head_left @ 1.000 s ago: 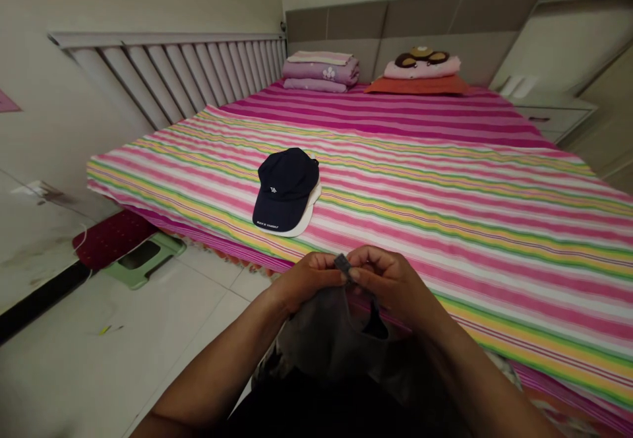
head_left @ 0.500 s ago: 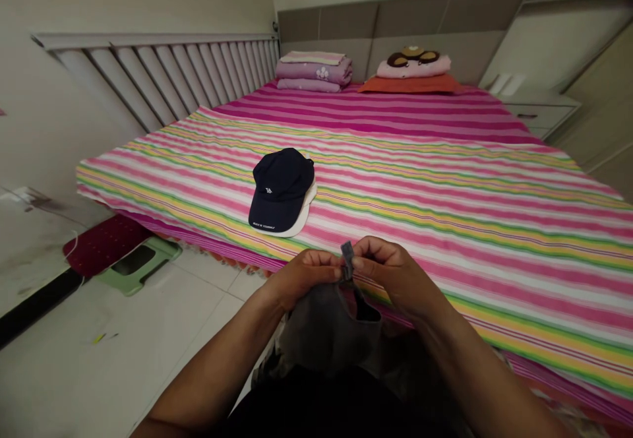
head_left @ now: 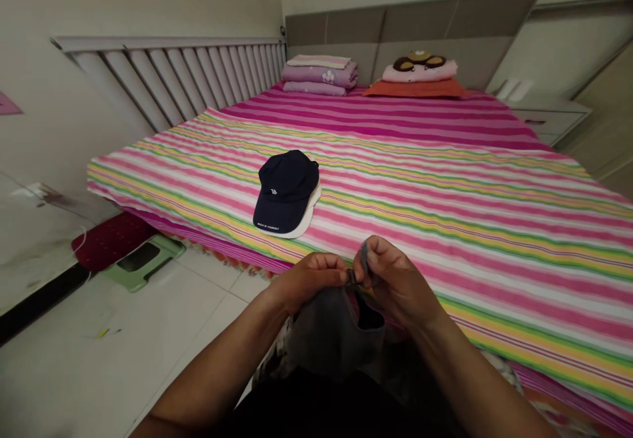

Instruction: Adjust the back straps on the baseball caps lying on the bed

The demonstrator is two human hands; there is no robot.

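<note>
I hold a grey cap (head_left: pixel 331 332) in front of me at the near edge of the bed. My left hand (head_left: pixel 309 280) pinches the cap's back edge beside the strap. My right hand (head_left: pixel 395 280) is closed on the cap's small grey adjuster strap (head_left: pixel 363 253) and holds it bent up and to the right. Farther out on the striped bedspread (head_left: pixel 445 187) lies a dark navy cap (head_left: pixel 285 190) stacked on a white cap, of which only the brim edge (head_left: pixel 309 217) shows.
A folded purple blanket (head_left: pixel 319 74) and a pillow pile (head_left: pixel 419 75) lie at the headboard. To the left on the tiled floor stand a green stool (head_left: pixel 143 260) and a red cushion (head_left: pixel 109 240). A slatted white rail (head_left: pixel 188 75) runs along the bed's left side. A nightstand (head_left: pixel 554 118) stands at the right.
My right hand has pulled the strap from upright between both hands over to the right. The left hand stays pinched on the cap's back edge. The caps on the bed have not moved.
</note>
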